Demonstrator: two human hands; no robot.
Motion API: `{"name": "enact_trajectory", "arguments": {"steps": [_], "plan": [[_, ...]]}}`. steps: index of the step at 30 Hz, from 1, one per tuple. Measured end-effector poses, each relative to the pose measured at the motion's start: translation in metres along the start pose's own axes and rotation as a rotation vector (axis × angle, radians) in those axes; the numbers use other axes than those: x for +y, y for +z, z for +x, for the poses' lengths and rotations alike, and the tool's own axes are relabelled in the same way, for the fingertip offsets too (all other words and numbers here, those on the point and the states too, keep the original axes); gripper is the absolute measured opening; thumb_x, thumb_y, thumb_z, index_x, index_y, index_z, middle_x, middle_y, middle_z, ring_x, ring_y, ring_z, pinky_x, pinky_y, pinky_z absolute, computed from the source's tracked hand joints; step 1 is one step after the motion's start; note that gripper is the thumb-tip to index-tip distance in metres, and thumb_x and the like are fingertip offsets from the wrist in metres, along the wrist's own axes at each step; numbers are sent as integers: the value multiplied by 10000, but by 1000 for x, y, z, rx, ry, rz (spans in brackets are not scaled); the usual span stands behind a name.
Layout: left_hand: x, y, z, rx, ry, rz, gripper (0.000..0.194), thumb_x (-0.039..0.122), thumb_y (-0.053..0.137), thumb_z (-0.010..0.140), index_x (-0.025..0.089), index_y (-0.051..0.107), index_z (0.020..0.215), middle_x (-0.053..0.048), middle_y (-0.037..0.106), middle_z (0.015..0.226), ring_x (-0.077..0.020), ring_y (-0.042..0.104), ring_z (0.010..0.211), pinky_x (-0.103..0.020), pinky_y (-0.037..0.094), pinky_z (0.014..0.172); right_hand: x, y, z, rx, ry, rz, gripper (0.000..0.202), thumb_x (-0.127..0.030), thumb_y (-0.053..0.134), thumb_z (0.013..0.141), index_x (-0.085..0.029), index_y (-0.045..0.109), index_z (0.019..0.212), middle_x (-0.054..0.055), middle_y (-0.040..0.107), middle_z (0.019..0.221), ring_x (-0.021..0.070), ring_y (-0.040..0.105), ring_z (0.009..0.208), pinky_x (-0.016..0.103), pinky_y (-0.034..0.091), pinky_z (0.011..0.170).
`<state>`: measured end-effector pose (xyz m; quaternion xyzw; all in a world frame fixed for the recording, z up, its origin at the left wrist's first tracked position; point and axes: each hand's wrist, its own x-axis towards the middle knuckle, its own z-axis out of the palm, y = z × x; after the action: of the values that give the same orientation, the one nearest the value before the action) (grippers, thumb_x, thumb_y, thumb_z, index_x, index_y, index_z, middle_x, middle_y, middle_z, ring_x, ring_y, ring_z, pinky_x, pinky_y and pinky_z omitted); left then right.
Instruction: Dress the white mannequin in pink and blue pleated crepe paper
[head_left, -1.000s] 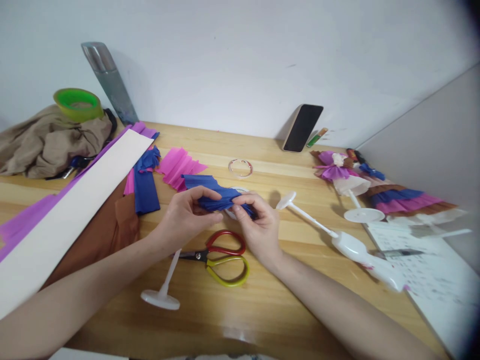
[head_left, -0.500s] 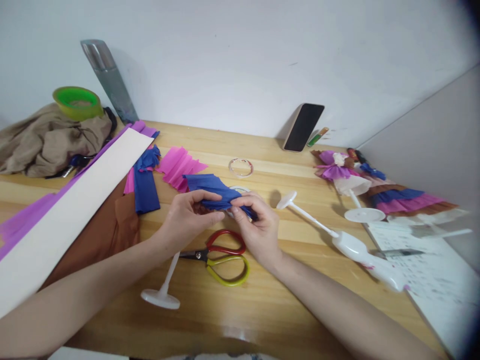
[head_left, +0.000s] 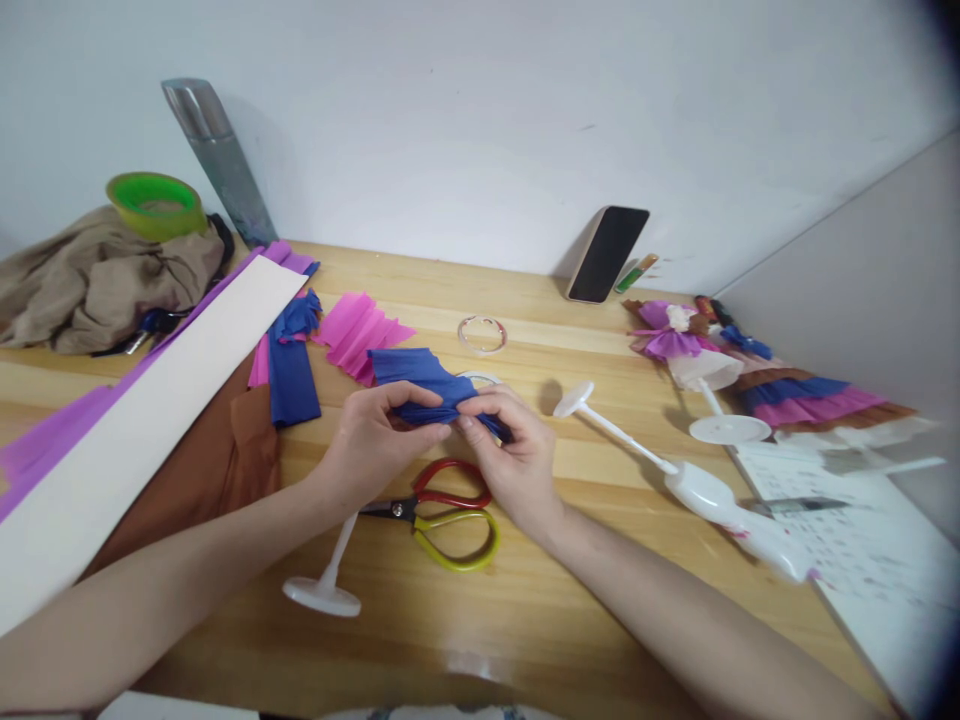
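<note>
Left hand [head_left: 367, 435] and right hand [head_left: 516, 440] both had their fingertips clamped on a gathered bit of blue crepe paper [head_left: 420, 375], up over the wooden table [head_left: 525, 610] just past the red-and-yellow scissors [head_left: 401, 510]. The white sheet [head_left: 885, 570] off to the right had rows of dark writing, way too blurry to read. Marks low on the bottle [head_left: 225, 165] were fuzzy too.

The held paper [head_left: 420, 372] is blue, the scissor handles [head_left: 457, 505] red and yellow.
</note>
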<state>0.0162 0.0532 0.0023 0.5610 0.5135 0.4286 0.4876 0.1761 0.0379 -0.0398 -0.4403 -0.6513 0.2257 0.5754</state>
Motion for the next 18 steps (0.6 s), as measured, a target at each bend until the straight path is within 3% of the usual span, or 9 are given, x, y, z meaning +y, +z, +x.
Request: {"name": "enact_trajectory", "arguments": {"steps": [9, 18], "plan": [[-12, -3, 4, -24, -9, -111, 193, 280, 810, 621, 148, 741, 744, -12, 707, 571, -150, 658, 533, -249, 535, 569, -2, 2, 1, -12, 93, 86, 126, -182, 661, 783, -250, 684, 887, 18, 685, 820, 184, 649, 774, 325, 525, 679], [-3, -7, 4, -76, -19, -106, 135, 225, 798, 615, 155, 746, 718, -2, 692, 551, -140, 637, 521, -240, 516, 556, -2, 1, 3, -35, 194, 128, 107, -202, 674, 735, -243, 653, 832, -5, 685, 789, 150, 634, 664, 286, 535, 619]]}}
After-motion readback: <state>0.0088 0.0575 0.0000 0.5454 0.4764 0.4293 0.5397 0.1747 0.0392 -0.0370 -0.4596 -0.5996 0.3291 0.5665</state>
